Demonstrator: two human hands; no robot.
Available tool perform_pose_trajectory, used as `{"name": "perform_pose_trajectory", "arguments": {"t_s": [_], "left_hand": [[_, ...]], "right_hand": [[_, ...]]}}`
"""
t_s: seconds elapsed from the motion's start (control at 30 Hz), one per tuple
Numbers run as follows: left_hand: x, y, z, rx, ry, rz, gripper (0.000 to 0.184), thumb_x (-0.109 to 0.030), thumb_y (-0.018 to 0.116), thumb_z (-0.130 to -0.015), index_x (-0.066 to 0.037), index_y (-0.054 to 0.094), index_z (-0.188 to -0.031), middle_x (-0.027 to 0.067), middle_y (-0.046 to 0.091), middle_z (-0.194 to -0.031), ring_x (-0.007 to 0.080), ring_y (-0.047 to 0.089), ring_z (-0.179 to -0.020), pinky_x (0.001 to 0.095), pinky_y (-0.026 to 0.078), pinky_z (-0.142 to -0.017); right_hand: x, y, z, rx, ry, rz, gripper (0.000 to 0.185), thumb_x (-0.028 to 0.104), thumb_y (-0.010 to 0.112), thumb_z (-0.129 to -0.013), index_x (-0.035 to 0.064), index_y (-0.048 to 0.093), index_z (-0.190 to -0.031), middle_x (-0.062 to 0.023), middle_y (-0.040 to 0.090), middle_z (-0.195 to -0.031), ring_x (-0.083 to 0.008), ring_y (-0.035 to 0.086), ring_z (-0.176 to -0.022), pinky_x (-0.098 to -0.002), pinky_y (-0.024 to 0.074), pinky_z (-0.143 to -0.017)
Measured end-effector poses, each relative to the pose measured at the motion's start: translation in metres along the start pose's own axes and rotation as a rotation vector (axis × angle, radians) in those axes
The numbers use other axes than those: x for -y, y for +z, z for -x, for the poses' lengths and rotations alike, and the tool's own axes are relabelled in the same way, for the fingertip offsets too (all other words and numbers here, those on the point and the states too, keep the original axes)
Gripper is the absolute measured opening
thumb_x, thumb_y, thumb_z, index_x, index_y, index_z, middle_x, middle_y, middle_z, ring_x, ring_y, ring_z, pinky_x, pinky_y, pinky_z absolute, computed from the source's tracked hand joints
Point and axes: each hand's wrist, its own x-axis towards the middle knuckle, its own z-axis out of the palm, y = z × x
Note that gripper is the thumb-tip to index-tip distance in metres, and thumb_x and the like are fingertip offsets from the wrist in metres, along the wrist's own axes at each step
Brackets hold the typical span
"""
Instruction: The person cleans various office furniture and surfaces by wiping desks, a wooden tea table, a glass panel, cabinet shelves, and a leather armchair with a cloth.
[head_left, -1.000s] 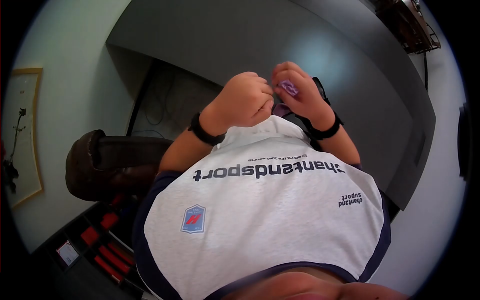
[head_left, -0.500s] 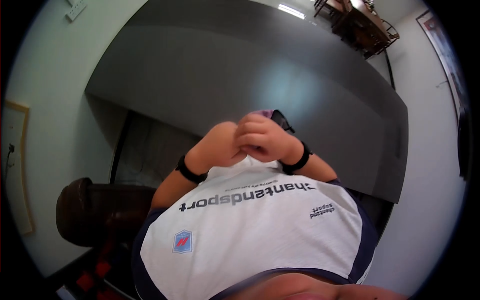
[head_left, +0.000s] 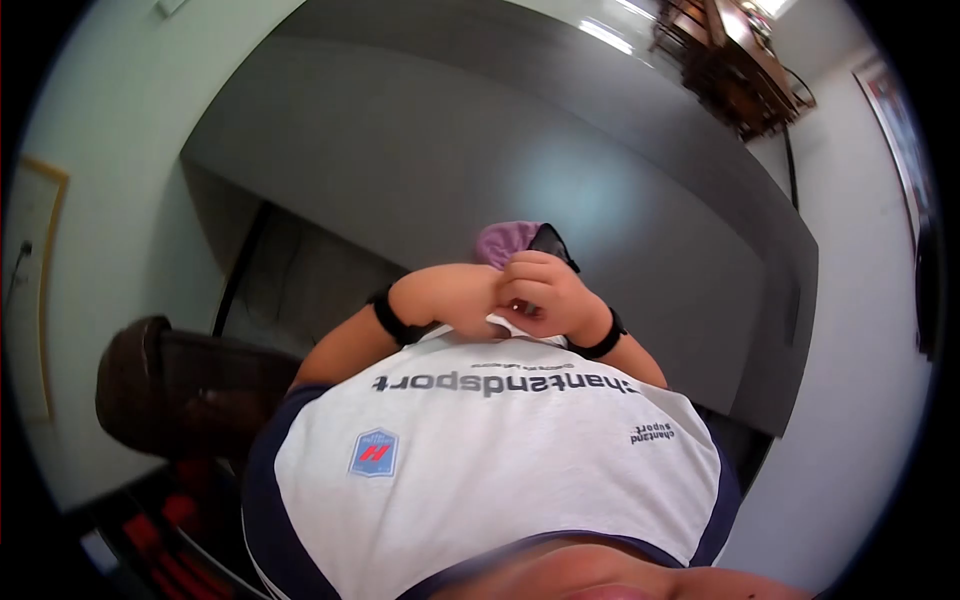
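My left hand point(head_left: 455, 298) and my right hand point(head_left: 543, 290) meet in front of my chest, close to the table's near edge. The right fingers are curled in a pinch, with a tiny bright spot between them that is too small to name. The left hand bends inward and looks closed; its fingertips are mostly hidden by the right hand. Just beyond the hands lies a soft purple cloth item point(head_left: 505, 243), partly covered by them. Against its right side is a black piece point(head_left: 550, 242) with a dark edge.
The large dark grey table point(head_left: 400, 150) stretches ahead. A brown leather armrest point(head_left: 150, 390) stands at the left. Wooden furniture point(head_left: 735, 70) is at the far right, and a framed picture point(head_left: 890, 120) hangs on the right wall.
Both hands have moved slightly lower, toward my chest, so more of the purple cloth item shows beyond them. The right fingers have shifted their pinch. The camera view has tilted a little.
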Motion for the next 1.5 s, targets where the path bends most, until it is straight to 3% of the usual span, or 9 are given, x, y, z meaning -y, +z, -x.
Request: {"name": "perform_pose_trajectory", "arguments": {"t_s": [0.3, 0.43, 0.57, 0.87, 1.0, 1.2, 1.3, 1.4, 1.5], "left_hand": [[0.016, 0.016, 0.019, -0.006, -0.027, 0.035, 0.028, -0.021, 0.075, -0.080, -0.006, 0.068, -0.102, 0.0133, 0.069, -0.100, 0.0309, 0.064, -0.094, 0.0370, 0.052, -0.080], [0.012, 0.028, 0.051, 0.023, -0.038, 0.021, 0.030, -0.027, 0.075, -0.082, -0.006, 0.069, -0.103, 0.0113, 0.069, -0.098, 0.0304, 0.065, -0.093, 0.0371, 0.052, -0.080], [0.010, 0.027, 0.072, -0.051, -0.090, 0.078, 0.031, -0.032, 0.072, -0.086, -0.006, 0.072, -0.103, 0.0126, 0.070, -0.099, 0.0297, 0.064, -0.094, 0.0363, 0.051, -0.082], [0.023, 0.026, 0.088, -0.111, 0.009, -0.097, 0.021, -0.022, 0.074, -0.079, -0.007, 0.071, -0.094, 0.0109, 0.070, -0.093, 0.0313, 0.065, -0.087, 0.0394, 0.052, -0.074], [0.019, 0.028, 0.090, -0.324, 0.060, -0.064, 0.014, -0.018, 0.073, -0.074, -0.004, 0.068, -0.077, 0.0103, 0.068, -0.081, 0.0323, 0.064, -0.076, 0.0406, 0.051, -0.066], [0.009, 0.016, 0.080, -0.078, 0.126, -0.259, 0.019, -0.011, 0.076, -0.074, -0.005, 0.068, -0.090, 0.0113, 0.069, -0.087, 0.0332, 0.064, -0.085, 0.0405, 0.052, -0.075], [0.025, 0.030, 0.075, -0.254, 0.184, -0.116, 0.009, -0.011, 0.072, -0.074, -0.006, 0.068, -0.080, 0.0093, 0.068, -0.080, 0.0306, 0.065, -0.081, 0.0400, 0.052, -0.070], [0.028, 0.028, 0.061, -0.186, 0.154, -0.164, 0.010, -0.011, 0.072, -0.075, -0.006, 0.068, -0.083, 0.0102, 0.069, -0.086, 0.0306, 0.064, -0.088, 0.0399, 0.052, -0.075], [0.043, 0.020, 0.034, 0.175, -0.018, -0.127, 0.033, -0.010, 0.072, -0.080, -0.005, 0.067, -0.112, 0.0144, 0.062, -0.122, 0.0330, 0.060, -0.108, 0.0391, 0.050, -0.089]], "right_hand": [[0.011, 0.022, -0.012, -0.001, -0.043, -0.028, 0.025, 0.001, 0.081, -0.066, 0.0046, 0.065, -0.085, -0.0069, 0.063, -0.082, -0.0245, 0.061, -0.075, -0.0340, 0.0518, -0.067], [0.015, 0.052, -0.002, 0.077, -0.054, -0.021, 0.027, 0.001, 0.082, -0.065, 0.0045, 0.064, -0.085, -0.0070, 0.062, -0.081, -0.0240, 0.060, -0.074, -0.0330, 0.0505, -0.065], [0.023, 0.069, -0.029, -0.029, -0.145, -0.009, 0.026, 0.001, 0.081, -0.066, 0.0030, 0.064, -0.084, -0.0084, 0.061, -0.080, -0.0250, 0.058, -0.072, -0.0335, 0.0475, -0.061], [0.013, 0.079, -0.033, 0.036, -0.230, -0.042, 0.019, -0.003, 0.074, -0.068, 0.0010, 0.064, -0.084, -0.0081, 0.061, -0.088, -0.0268, 0.059, -0.079, -0.0356, 0.0494, -0.065], [0.019, 0.081, -0.036, 0.005, -0.259, 0.012, 0.023, 0.000, 0.071, -0.066, 0.0014, 0.067, -0.089, -0.0089, 0.062, -0.096, -0.0289, 0.060, -0.084, -0.0382, 0.0507, -0.072], [0.014, 0.074, -0.014, 0.043, -0.251, 0.037, 0.027, 0.004, 0.070, -0.065, 0.0023, 0.067, -0.092, -0.0090, 0.063, -0.099, -0.0294, 0.061, -0.089, -0.0387, 0.0510, -0.075], [0.020, 0.074, -0.014, -0.021, -0.205, 0.059, 0.025, 0.002, 0.071, -0.065, 0.0022, 0.065, -0.090, -0.0093, 0.062, -0.096, -0.0285, 0.060, -0.085, -0.0377, 0.0512, -0.072], [0.023, 0.073, -0.015, -0.095, -0.169, 0.094, 0.018, -0.002, 0.072, -0.066, 0.0034, 0.060, -0.079, -0.0083, 0.059, -0.084, -0.0272, 0.058, -0.073, -0.0354, 0.0502, -0.066], [0.001, 0.067, 0.018, -0.002, -0.062, 0.107, 0.020, -0.001, 0.072, -0.067, 0.0065, 0.054, -0.072, -0.0060, 0.057, -0.079, -0.0270, 0.057, -0.071, -0.0356, 0.0490, -0.065]]}}
